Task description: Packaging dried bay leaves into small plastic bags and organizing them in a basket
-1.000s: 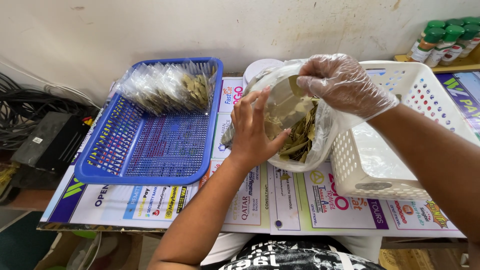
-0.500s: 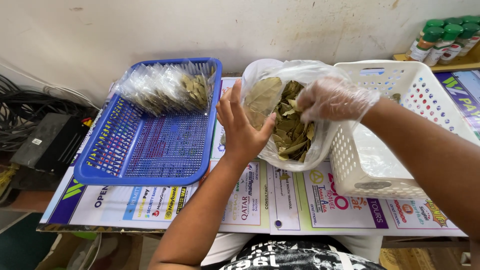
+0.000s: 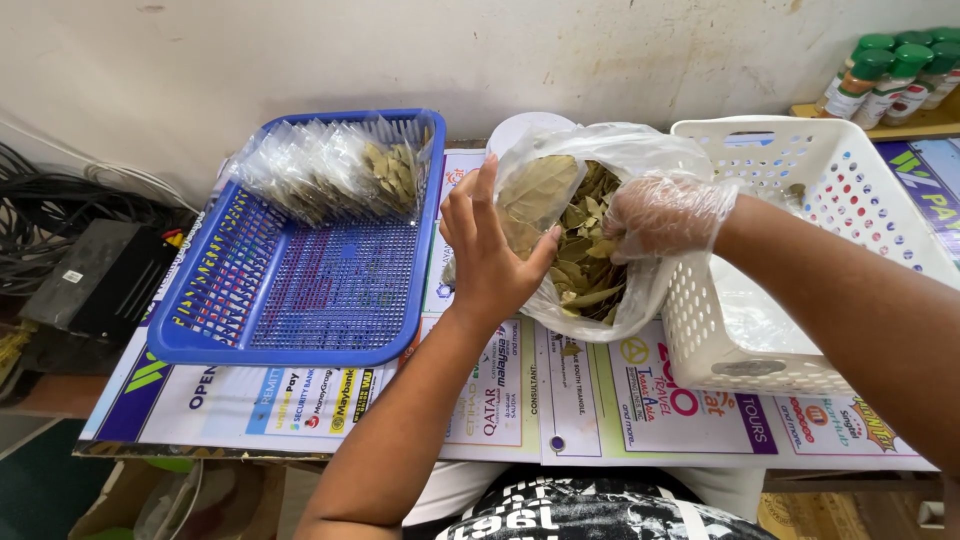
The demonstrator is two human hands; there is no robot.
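The left hand [image 3: 488,262] is gripping the bag [image 3: 600,200] open. The gloved right hand [image 3: 662,215] is closing on leaves [image 3: 575,240] inside; next, lifting them out needs a gentle pinch.

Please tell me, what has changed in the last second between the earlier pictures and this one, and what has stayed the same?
The gloved right hand moved down from the rim of the clear plastic bag into the dried leaves inside it. The bare left hand shifted a little but still holds the bag's side. The blue tray with its small filled packets and the white basket stayed in place.
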